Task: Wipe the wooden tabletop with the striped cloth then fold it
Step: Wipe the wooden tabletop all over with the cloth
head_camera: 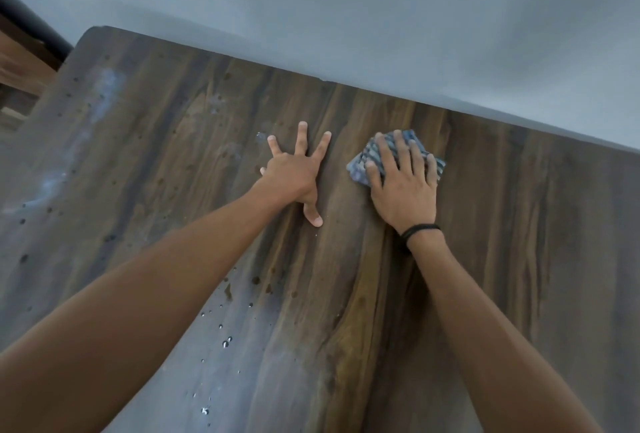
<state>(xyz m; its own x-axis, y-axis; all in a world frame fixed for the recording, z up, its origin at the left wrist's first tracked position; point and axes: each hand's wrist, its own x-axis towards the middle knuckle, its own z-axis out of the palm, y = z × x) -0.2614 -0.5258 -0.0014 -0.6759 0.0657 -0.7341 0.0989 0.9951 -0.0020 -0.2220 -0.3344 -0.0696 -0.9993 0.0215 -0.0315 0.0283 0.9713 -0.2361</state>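
The right hand [403, 186] lies flat with straight, slightly spread fingers pressing the striped cloth [360, 162] onto the wooden desk [519, 224], near its far edge; a black band [420, 229] circles that wrist. The cloth is bunched into a small pad, mostly hidden under the fingers. Just beside it, apart from the cloth, the left hand [294, 174] rests on the desk with fingers splayed wide, holding nothing. Water droplets [227, 342] and pale smears [104, 86] mark the desk's left side. A grey wall [381, 17] runs along the far edge.
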